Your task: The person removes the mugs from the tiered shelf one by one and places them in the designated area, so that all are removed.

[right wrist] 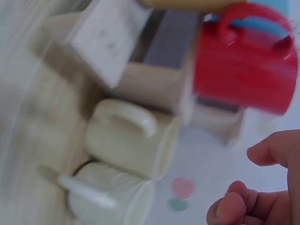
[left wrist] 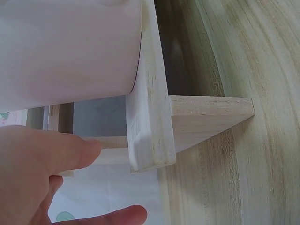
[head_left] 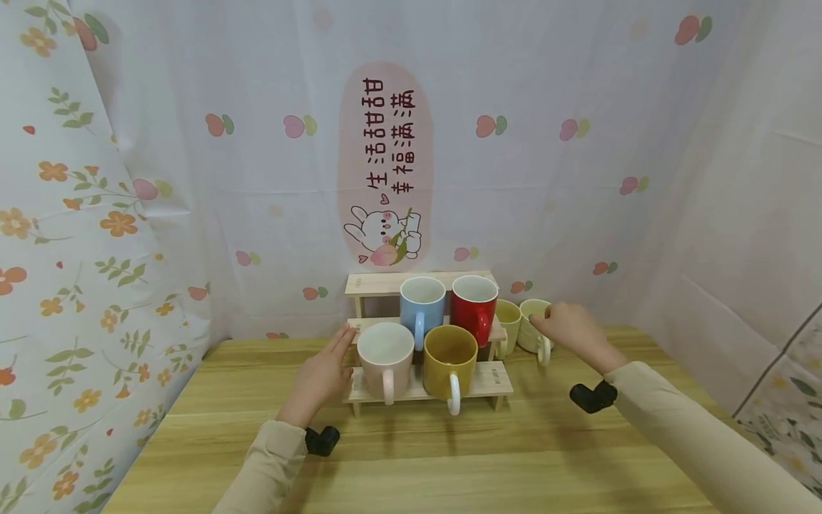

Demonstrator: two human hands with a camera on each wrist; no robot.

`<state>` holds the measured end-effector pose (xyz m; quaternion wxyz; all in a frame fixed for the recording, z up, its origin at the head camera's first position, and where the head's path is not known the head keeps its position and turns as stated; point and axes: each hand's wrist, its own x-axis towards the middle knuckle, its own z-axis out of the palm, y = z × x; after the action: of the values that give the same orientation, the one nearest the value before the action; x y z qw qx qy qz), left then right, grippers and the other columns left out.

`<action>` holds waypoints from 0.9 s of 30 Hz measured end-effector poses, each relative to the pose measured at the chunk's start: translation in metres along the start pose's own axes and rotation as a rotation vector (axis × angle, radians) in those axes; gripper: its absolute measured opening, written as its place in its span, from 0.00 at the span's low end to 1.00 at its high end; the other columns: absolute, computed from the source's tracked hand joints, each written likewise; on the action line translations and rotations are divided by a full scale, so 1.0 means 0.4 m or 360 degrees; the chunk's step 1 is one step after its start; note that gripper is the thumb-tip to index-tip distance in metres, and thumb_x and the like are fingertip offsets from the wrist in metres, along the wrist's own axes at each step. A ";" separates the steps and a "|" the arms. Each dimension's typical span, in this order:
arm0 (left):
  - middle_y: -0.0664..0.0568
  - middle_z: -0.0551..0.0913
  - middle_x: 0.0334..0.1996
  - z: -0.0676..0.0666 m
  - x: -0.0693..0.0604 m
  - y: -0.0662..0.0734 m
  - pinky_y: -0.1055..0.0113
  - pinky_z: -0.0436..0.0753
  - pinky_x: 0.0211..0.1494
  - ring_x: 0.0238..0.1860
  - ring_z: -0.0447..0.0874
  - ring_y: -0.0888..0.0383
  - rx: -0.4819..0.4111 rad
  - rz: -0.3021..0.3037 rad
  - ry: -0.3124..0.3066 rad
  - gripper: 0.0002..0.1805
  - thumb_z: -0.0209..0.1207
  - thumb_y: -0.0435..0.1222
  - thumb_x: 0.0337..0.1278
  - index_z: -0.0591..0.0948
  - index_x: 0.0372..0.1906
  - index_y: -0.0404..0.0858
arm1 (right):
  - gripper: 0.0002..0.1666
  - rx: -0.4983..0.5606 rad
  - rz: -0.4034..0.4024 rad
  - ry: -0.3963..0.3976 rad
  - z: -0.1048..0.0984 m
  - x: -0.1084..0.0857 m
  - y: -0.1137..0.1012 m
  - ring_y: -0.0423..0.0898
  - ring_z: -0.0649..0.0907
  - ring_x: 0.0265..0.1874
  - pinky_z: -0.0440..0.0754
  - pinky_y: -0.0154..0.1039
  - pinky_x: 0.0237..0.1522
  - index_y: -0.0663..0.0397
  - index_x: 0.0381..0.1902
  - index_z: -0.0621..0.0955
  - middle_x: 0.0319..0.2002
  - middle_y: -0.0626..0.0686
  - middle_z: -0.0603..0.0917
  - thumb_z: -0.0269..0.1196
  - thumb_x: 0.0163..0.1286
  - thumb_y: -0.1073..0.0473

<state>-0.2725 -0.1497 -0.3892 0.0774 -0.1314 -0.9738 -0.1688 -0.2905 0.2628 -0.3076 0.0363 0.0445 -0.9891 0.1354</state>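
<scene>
The right hand [head_left: 574, 330] was held loosely curled, empty, overlapping the cream mug [head_left: 528, 341] in the head view but shown apart from it in the right wrist view. The left hand [head_left: 321, 375] was held empty, fingers extended, beside a pink mug [head_left: 374, 370] on the three-tier wooden rack [head_left: 493, 376]. Between rack and cream mug, a pale yellow mug [head_left: 514, 330] was placed.

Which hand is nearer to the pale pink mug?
Left. The left hand is just left of the pale pink mug, beside the wooden stand; the right hand is farther, right of the red mug.
</scene>
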 end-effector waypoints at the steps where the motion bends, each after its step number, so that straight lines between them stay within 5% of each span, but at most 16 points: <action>1: 0.50 0.55 0.75 -0.001 0.000 0.000 0.67 0.66 0.18 0.13 0.65 0.59 0.0004 -0.0003 -0.0003 0.41 0.62 0.37 0.58 0.58 0.74 0.42 | 0.26 -0.0002 -0.0014 -0.0001 -0.007 -0.003 -0.010 0.40 0.58 0.14 0.56 0.34 0.18 0.48 0.11 0.62 0.12 0.44 0.59 0.49 0.68 0.48; 11: 0.50 0.55 0.75 -0.007 0.001 0.002 0.66 0.66 0.17 0.13 0.65 0.58 0.0029 -0.0028 -0.0036 0.41 0.62 0.36 0.58 0.57 0.74 0.43 | 0.23 -0.0022 -0.0071 -0.0089 -0.031 -0.027 -0.106 0.41 0.63 0.16 0.58 0.35 0.19 0.49 0.15 0.67 0.15 0.45 0.62 0.51 0.68 0.46; 27: 0.50 0.53 0.76 -0.006 0.002 0.004 0.66 0.64 0.17 0.12 0.63 0.58 0.0029 -0.0052 -0.0076 0.41 0.60 0.37 0.59 0.55 0.75 0.44 | 0.28 -0.0017 -0.0186 -0.0002 -0.028 -0.028 -0.203 0.41 0.63 0.12 0.54 0.32 0.16 0.49 0.10 0.66 0.10 0.45 0.62 0.53 0.69 0.47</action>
<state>-0.2725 -0.1487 -0.3864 0.0525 -0.1189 -0.9788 -0.1580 -0.2708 0.1889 -0.2765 0.0437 0.1022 -0.9856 0.1277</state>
